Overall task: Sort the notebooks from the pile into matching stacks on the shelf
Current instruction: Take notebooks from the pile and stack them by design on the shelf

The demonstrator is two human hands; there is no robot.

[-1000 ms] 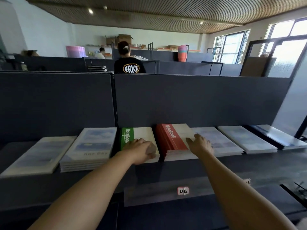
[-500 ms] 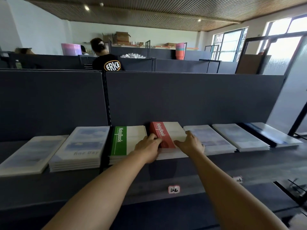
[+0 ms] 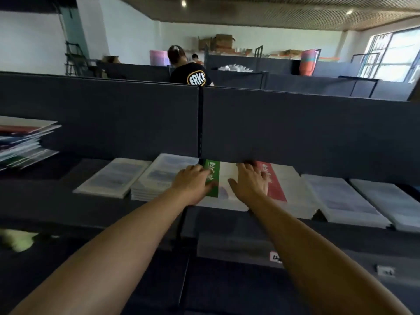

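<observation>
A row of notebook stacks lies on the dark shelf point(image 3: 68, 201). The green-and-white stack point(image 3: 223, 178) sits in the middle, with the red-and-white stack point(image 3: 288, 185) to its right. My left hand point(image 3: 192, 185) rests on the green stack's left edge, fingers loosely bent over the green band. My right hand point(image 3: 251, 184) lies flat with spread fingers across the gap between the green and red stacks. Pale blue-grey stacks point(image 3: 113, 177) point(image 3: 159, 178) lie left of my hands. A mixed pile of notebooks point(image 3: 22, 142) sits at the far left.
Two more pale stacks point(image 3: 341, 198) point(image 3: 386, 201) lie to the right. A dark partition panel point(image 3: 295, 133) rises behind the shelf. A person in a black shirt point(image 3: 191, 73) stands beyond it. A lower shelf edge carries a white label point(image 3: 275, 256).
The view has swung left, bringing the mixed pile into sight. Both hands have shifted left from the red stack onto the green stack.
</observation>
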